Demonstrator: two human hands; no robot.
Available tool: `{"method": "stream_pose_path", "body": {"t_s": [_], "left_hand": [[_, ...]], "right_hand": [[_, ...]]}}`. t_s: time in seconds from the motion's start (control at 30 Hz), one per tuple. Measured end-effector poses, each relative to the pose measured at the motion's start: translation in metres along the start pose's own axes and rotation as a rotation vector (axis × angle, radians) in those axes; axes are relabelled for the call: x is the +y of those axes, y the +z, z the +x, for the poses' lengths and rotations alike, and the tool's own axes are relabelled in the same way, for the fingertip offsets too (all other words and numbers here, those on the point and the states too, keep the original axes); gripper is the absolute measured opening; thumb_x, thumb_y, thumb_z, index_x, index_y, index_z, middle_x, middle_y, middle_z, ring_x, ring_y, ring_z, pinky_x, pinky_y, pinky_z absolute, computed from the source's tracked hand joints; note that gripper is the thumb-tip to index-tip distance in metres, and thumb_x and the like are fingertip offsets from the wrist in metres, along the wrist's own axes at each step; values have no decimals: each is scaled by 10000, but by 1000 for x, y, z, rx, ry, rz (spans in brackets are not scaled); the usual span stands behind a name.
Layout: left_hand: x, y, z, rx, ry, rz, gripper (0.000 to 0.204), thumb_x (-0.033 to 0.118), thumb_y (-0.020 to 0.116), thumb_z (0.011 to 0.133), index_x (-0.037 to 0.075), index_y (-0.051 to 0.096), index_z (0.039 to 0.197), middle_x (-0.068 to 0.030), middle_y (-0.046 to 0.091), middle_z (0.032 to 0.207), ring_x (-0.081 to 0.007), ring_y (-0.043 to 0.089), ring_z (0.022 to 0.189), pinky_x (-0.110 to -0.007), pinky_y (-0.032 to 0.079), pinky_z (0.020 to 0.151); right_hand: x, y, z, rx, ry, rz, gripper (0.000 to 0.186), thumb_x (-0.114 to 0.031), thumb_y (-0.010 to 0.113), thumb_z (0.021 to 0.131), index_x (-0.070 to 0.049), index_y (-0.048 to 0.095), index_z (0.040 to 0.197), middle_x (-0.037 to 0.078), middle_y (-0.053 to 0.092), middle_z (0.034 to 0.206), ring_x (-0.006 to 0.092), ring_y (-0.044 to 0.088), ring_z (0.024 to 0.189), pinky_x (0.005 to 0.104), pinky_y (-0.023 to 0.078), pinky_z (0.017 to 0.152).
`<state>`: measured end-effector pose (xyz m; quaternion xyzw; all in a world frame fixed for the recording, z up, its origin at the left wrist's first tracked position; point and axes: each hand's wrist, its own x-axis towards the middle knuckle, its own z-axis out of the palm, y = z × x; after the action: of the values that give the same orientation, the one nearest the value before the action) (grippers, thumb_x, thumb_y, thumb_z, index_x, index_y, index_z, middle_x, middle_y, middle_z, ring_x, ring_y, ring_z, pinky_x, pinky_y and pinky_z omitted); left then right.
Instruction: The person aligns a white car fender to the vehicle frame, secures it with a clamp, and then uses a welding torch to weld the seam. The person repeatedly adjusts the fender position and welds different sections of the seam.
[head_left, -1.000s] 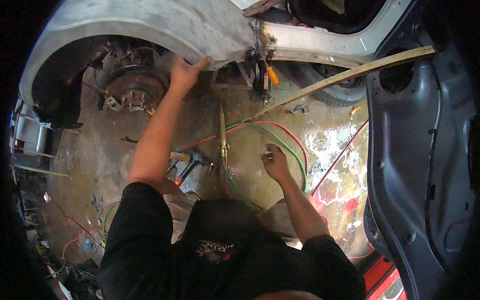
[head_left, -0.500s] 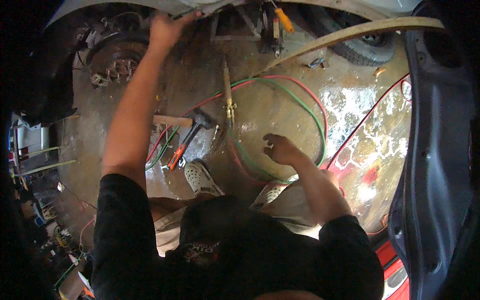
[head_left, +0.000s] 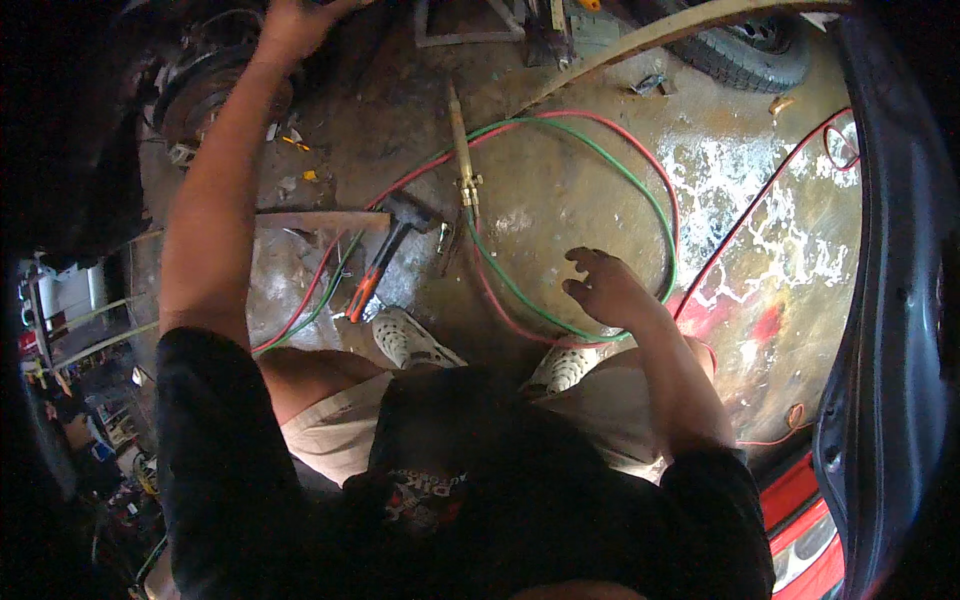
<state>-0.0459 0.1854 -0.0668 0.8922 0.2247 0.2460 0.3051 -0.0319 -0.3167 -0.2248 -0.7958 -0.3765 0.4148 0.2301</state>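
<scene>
At the top edge of the head view is my left hand (head_left: 293, 30), arm stretched far forward, partly cut off by the picture. Its visible fingers extend to the right, and I see nothing held in them. My right hand (head_left: 607, 287) hovers over the floor with fingers loosely bent and apart, holding nothing. Beneath it loop a red hose (head_left: 672, 185) and a green hose (head_left: 640, 190). They run to a brass gas torch (head_left: 462, 150) lying ahead of me. Left of the torch is a hammer (head_left: 378, 268) with a dark head and orange-black handle.
A wooden piece (head_left: 320, 221) lies by the hammer head. A brake disc (head_left: 205, 100) is at upper left, a tyre (head_left: 745, 60) at upper right. A long curved strip (head_left: 640, 48) slants in front of the tyre. A dark panel (head_left: 890, 300) stands along the right side.
The view has shifted, so the car body edge at the top has left the picture. My left hand sits higher and further left in view; my right hand appears further right, still empty.
</scene>
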Motion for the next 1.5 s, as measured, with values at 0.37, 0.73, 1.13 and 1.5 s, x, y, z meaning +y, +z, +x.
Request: {"method": "stream_pose_path", "body": {"t_s": [0.37, 0.73, 1.13, 1.5], "left_hand": [[-11, 63, -43, 279, -301, -845, 465, 83, 781, 903, -46, 630, 1323, -158, 723, 1227, -227, 673, 1116, -380, 538, 956], [-46, 62, -27, 369, 156, -468, 540, 364, 816, 870, 3, 679, 1248, -233, 730, 1142, -386, 708, 1078, -449, 555, 921], [-63, 75, -19, 252, 20, -245, 648, 501, 839, 814, 83, 694, 1287, -189, 744, 1166, -402, 709, 1082, -473, 562, 954], [-161, -26, -146, -612, 79, 468, 383, 223, 730, 869, 51, 725, 1211, -217, 738, 1078, -374, 703, 985, -507, 577, 876]], "right_hand": [[78, 35, -48, -84, 381, -148, 520, -270, 730, 913, -27, 584, 1349, 277, 727, 1091, 438, 708, 1050, 491, 568, 904], [121, 57, -49, -78, 362, -194, 370, -156, 741, 941, -16, 643, 1269, 170, 757, 973, 256, 741, 872, 382, 587, 768], [64, 64, 6, -144, 326, -187, 440, -250, 766, 909, -43, 647, 1279, 239, 731, 1072, 362, 732, 998, 434, 578, 870], [-301, -164, 181, 1056, -493, -481, 887, -524, 733, 925, -2, 398, 1559, 272, 442, 1572, 416, 480, 1411, 516, 375, 1176]]}}
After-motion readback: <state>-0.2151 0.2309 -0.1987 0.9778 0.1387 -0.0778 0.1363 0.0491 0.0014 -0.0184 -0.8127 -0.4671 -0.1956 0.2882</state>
